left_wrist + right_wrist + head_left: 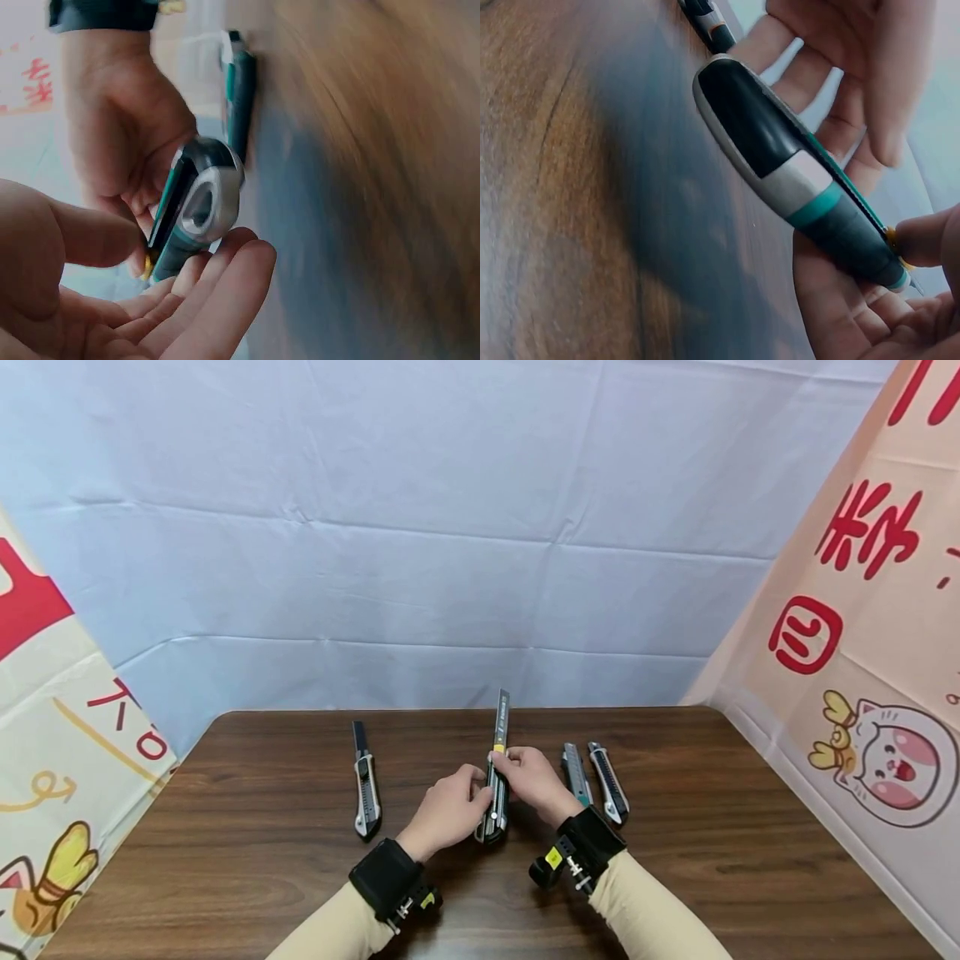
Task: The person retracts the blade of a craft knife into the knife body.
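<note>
- Black, grey and green, a utility knife [492,822] is held raised over the middle of the bench [247,860], its long blade [502,714] pointing toward the far edge.
- The right hand [534,781] is clamped on that knife: its fingers curl under the handle and its thumb presses at the yellow piece [498,748] near the blade.
- The left hand [447,810] is beside the handle's butt end, its fingers apart and fairly straight; whether they touch it, I cannot tell.
- Toward the bench's left edge lies another cutter [367,789], its dark blade also pointing at the far edge.
- Right of the right hand lie a grey cutter [576,772], partly hidden by that hand, and, just beside it, a black-and-white cutter [610,783].
- Pale blue cloth [420,543] hangs beyond the far edge.
</note>
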Demonstrator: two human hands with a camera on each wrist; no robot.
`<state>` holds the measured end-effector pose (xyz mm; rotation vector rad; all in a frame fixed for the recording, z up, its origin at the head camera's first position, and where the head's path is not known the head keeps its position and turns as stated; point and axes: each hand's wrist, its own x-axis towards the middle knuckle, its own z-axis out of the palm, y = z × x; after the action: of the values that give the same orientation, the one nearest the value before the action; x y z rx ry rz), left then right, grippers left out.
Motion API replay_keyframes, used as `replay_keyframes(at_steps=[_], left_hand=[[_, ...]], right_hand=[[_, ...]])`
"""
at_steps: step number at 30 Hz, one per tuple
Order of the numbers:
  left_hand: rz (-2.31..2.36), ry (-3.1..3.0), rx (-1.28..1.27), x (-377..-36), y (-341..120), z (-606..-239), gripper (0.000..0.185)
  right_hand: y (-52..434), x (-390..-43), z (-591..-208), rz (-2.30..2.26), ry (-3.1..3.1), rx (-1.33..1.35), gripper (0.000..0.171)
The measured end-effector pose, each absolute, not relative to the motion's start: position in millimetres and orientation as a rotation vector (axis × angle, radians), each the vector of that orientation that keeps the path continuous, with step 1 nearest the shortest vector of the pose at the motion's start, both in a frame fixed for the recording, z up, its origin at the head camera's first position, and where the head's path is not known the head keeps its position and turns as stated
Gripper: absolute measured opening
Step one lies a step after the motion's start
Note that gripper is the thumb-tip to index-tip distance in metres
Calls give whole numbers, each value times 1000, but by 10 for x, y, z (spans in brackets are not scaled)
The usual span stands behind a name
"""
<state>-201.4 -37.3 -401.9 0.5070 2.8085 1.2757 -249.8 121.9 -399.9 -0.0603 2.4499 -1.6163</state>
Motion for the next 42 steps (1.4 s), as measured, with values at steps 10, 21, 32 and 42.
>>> replay_keyframes(at_steps=[10,21,32,42], left_hand=[[1712,2053,397,-2038,-436,-4112,31],[1769,2001,409,-2014,-430,-4092,27],[1775,1994,393,-2021,-422,-4110,31],[1798,1975,402,-2030,-416,-4140,32]], right_hand=[[1205,-2536,-3974,-1664,2421,-40,33],[1204,-2531,-3937,-1769,2273,-60,43],[1177,-2527,-3912,-1949,2110,-17,45],[1135,-2542,-3935,-1961,2137,-1,44]])
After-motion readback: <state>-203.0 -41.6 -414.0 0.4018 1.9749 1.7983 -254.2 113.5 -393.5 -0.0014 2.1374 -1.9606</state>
